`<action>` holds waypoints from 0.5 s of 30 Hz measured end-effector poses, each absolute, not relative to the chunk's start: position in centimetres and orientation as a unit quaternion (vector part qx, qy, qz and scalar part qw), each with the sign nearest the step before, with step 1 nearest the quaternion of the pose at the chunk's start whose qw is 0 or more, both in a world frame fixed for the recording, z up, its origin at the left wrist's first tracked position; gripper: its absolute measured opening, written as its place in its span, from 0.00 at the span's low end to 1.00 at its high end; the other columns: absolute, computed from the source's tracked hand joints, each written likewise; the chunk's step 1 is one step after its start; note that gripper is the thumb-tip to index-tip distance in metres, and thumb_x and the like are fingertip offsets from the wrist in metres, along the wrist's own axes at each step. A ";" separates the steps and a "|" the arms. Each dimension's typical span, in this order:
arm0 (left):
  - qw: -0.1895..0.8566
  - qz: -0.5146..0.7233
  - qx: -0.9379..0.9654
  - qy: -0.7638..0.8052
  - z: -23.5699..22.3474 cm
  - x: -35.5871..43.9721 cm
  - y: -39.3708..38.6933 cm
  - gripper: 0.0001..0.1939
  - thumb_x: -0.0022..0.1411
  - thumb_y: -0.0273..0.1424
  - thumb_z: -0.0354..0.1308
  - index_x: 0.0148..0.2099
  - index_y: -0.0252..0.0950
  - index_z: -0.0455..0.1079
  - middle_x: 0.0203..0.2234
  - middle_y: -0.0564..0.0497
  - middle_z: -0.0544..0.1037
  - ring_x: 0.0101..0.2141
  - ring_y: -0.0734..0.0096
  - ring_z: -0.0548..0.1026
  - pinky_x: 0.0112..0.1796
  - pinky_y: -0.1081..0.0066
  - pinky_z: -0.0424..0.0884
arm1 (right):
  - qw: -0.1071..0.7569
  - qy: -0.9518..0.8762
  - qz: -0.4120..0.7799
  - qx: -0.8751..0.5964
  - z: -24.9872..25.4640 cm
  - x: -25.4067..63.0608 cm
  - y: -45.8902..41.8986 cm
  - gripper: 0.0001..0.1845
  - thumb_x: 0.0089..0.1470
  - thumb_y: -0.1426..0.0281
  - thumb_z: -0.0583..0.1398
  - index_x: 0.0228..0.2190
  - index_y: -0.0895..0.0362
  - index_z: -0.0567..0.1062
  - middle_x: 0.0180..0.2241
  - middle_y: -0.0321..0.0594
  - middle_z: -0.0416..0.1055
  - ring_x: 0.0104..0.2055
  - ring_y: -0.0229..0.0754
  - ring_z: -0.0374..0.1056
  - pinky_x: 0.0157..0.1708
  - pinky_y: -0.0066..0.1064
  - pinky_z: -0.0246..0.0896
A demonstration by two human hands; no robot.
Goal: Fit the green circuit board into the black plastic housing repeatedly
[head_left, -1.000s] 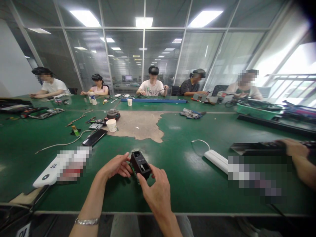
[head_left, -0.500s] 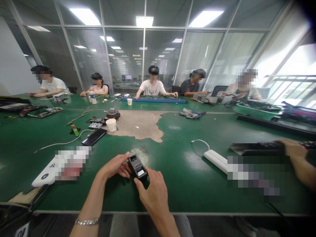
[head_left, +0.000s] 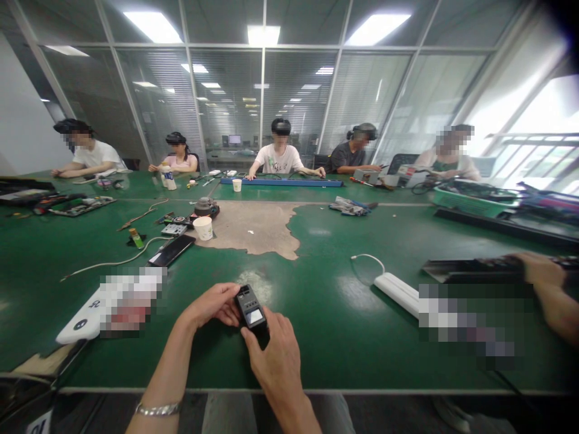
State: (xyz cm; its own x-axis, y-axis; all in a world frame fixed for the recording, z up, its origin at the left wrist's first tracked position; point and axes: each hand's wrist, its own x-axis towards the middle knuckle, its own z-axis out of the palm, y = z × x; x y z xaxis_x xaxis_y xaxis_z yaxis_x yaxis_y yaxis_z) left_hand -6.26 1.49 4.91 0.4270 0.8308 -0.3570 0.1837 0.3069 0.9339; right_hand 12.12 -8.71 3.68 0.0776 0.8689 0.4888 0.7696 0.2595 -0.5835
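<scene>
A small dark grey electronic device (head_left: 251,306), box-shaped with a bright little window and a row of small buttons, is held just above the green table (head_left: 344,349). My left hand (head_left: 218,305) grips its upper left end between thumb and fingers. Around the lower end, my right hand (head_left: 277,349) has its thumb on the near left side and its fingers along the right edge. Some of the fingertips are hidden behind the device, as is its underside.
A black phone (head_left: 172,249) and paper cup (head_left: 203,228) lie ahead on the left, near a white box (head_left: 84,319). To the right is a white power strip (head_left: 395,294); another person's hand (head_left: 543,274) touches a long black part (head_left: 470,269). Several people sit across the table.
The device has turned slightly more upright in my hands and shifted a little. My right hand has moved slightly left, and my left thumb lies further over the top end.
</scene>
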 end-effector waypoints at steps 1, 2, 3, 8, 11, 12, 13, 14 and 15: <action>0.651 0.250 0.535 0.477 4.9 -6.2 1.5 0.38 0.58 0.58 0.55 0.58 0.33 0.63 0.28 0.42 0.81 0.25 0.63 0.81 0.22 0.77 0.71 | 0.416 -0.675 0.062 -0.607 3.7 12.0 -8.7 0.21 0.54 0.62 0.63 0.49 0.57 0.71 0.39 0.46 0.72 0.42 0.51 0.67 0.41 0.40 0.64; 0.647 0.253 0.536 0.480 4.9 -6.1 1.6 0.38 0.58 0.57 0.55 0.58 0.33 0.63 0.27 0.42 0.81 0.25 0.64 0.81 0.22 0.77 0.70 | 0.415 -0.674 0.065 -0.608 3.7 11.9 -8.7 0.21 0.54 0.62 0.63 0.48 0.56 0.71 0.38 0.46 0.72 0.42 0.51 0.67 0.41 0.40 0.64; 0.642 0.255 0.537 0.484 5.0 -6.0 1.6 0.37 0.59 0.57 0.55 0.59 0.34 0.63 0.27 0.43 0.81 0.24 0.65 0.80 0.22 0.77 0.70 | 0.414 -0.673 0.069 -0.609 3.7 11.8 -8.7 0.20 0.54 0.62 0.63 0.47 0.56 0.71 0.38 0.46 0.72 0.41 0.51 0.67 0.41 0.40 0.64; 0.632 0.263 0.538 0.493 5.1 -5.8 1.6 0.37 0.59 0.57 0.55 0.59 0.35 0.63 0.26 0.45 0.80 0.23 0.66 0.80 0.22 0.77 0.71 | 0.417 -0.670 0.079 -0.609 4.0 11.7 -8.7 0.17 0.54 0.63 0.63 0.44 0.56 0.73 0.36 0.44 0.71 0.40 0.50 0.67 0.40 0.39 0.63; 0.642 0.267 0.523 0.492 5.2 -5.9 1.5 0.37 0.59 0.58 0.53 0.57 0.33 0.63 0.27 0.42 0.80 0.23 0.65 0.80 0.22 0.76 0.71 | 0.429 -0.664 0.076 -0.607 4.4 11.7 -8.7 0.17 0.54 0.62 0.63 0.45 0.56 0.72 0.36 0.44 0.71 0.41 0.49 0.66 0.41 0.40 0.63; 0.647 0.271 0.516 0.491 5.2 -6.0 1.5 0.37 0.59 0.59 0.52 0.56 0.32 0.63 0.28 0.41 0.81 0.23 0.65 0.80 0.23 0.76 0.72 | 0.435 -0.664 0.076 -0.604 4.7 11.7 -8.8 0.18 0.55 0.62 0.63 0.45 0.56 0.72 0.37 0.44 0.71 0.41 0.49 0.66 0.41 0.40 0.63; 0.653 0.275 0.509 0.489 5.2 -6.0 1.5 0.38 0.59 0.60 0.51 0.55 0.32 0.63 0.28 0.40 0.81 0.23 0.65 0.80 0.23 0.75 0.72 | 0.442 -0.663 0.076 -0.599 5.1 11.8 -8.8 0.18 0.55 0.62 0.62 0.45 0.56 0.72 0.38 0.45 0.71 0.42 0.49 0.66 0.42 0.40 0.63; 0.658 0.278 0.503 0.486 5.1 -6.1 1.5 0.38 0.59 0.61 0.50 0.54 0.32 0.63 0.29 0.39 0.81 0.24 0.64 0.80 0.23 0.74 0.72 | 0.450 -0.662 0.077 -0.594 5.4 11.9 -8.7 0.18 0.55 0.62 0.62 0.46 0.56 0.72 0.38 0.45 0.71 0.42 0.49 0.66 0.42 0.40 0.64; 0.664 0.281 0.497 0.484 5.2 -6.1 1.5 0.39 0.59 0.61 0.50 0.54 0.32 0.63 0.28 0.39 0.81 0.24 0.64 0.80 0.24 0.74 0.73 | 0.458 -0.661 0.079 -0.589 5.8 12.1 -8.7 0.18 0.56 0.61 0.61 0.46 0.56 0.72 0.38 0.45 0.71 0.42 0.49 0.66 0.41 0.40 0.64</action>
